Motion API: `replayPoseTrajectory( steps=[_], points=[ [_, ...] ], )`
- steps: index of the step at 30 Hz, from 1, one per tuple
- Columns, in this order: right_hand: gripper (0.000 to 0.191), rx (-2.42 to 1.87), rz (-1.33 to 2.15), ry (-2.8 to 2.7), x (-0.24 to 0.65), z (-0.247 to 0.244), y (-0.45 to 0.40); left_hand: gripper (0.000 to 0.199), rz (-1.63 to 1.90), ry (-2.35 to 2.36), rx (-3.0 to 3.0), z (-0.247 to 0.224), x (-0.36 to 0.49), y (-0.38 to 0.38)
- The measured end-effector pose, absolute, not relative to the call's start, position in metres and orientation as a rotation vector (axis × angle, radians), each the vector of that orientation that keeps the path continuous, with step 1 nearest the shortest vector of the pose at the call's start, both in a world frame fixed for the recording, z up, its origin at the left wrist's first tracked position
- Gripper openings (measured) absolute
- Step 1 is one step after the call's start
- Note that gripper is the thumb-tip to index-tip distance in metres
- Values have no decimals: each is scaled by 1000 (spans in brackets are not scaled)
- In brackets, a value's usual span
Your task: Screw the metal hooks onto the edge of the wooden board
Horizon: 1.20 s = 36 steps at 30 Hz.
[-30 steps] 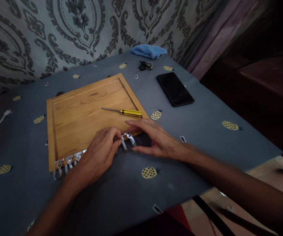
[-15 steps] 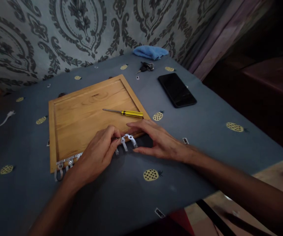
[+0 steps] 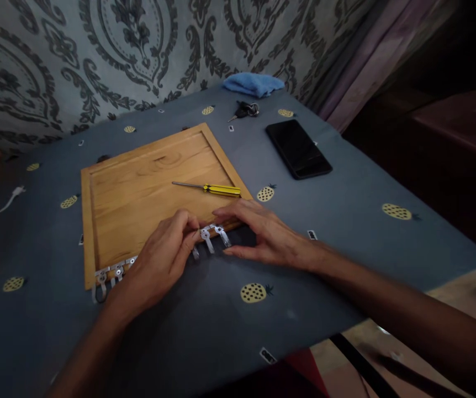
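Observation:
A framed wooden board lies on the table. Along its near edge runs a metal hook strip, its middle hidden behind my left hand. The thumb and forefinger of that hand pinch the strip right of its middle. Around the strip's right end is my right hand, thumb below and fingers above on the board's edge, with a gap between them. A yellow-handled screwdriver rests on the board, its shaft pointing left.
A black phone lies right of the board. Behind it are keys and a blue cloth. A white cable is at the left of the table. A patterned wall covering rises at the back.
My left thumb and forefinger have shifted slightly left along the strip, showing a bit more of it. My right hand is nearly unchanged.

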State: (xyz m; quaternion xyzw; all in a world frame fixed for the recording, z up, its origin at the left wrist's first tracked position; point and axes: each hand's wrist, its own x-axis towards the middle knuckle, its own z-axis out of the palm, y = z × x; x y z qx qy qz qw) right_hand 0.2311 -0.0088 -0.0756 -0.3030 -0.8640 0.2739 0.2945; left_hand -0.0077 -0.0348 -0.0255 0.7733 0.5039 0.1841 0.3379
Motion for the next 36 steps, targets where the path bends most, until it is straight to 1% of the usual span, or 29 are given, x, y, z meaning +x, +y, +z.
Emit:
replayPoseTrajectory(
  steps=[5,10,15,19,27,36],
  points=[
    [52,-814,718,-2297,232,-77,-8,11,538,1368,2013,-22,-11,-39],
    [54,-819,741,-2287,231,-78,-8,11,736,1402,2070,-15,-9,-34],
    [56,-793,749,-2282,231,-77,-8,6,880,1346,1812,-9,1,-26],
    [56,-807,738,-2280,232,-77,-8,5,797,1258,1728,-13,8,-18],
    [55,-806,746,-2261,230,-78,-8,8,494,1153,1803,-23,14,0],
    [69,-841,763,-2238,231,-81,-8,5,426,1063,1730,-25,18,12]
  ],
)
